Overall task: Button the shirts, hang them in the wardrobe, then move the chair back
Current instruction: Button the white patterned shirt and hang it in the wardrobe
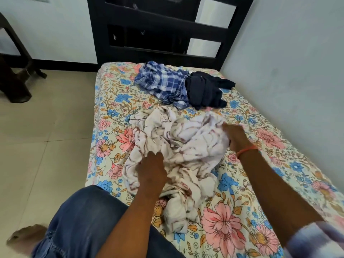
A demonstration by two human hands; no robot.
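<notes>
Fingers of left hand (151, 169) and right hand (235, 135) curl into crumpled white shirt (186, 146), mid-bed (242, 202); plaid shirt (163, 82) and dark shirt (204, 90) lie far.

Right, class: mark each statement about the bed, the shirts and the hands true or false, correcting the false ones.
1. Both hands, left hand and right hand, touch the crumpled white shirt with brown streaks. True.
2. The blue checked shirt hangs on a hanger. False: it lies crumpled on the floral bedsheet.
3. The dark navy garment lies beside the checked shirt. True.
4. The white shirt lies flat and buttoned. False: it is bunched up.
</notes>
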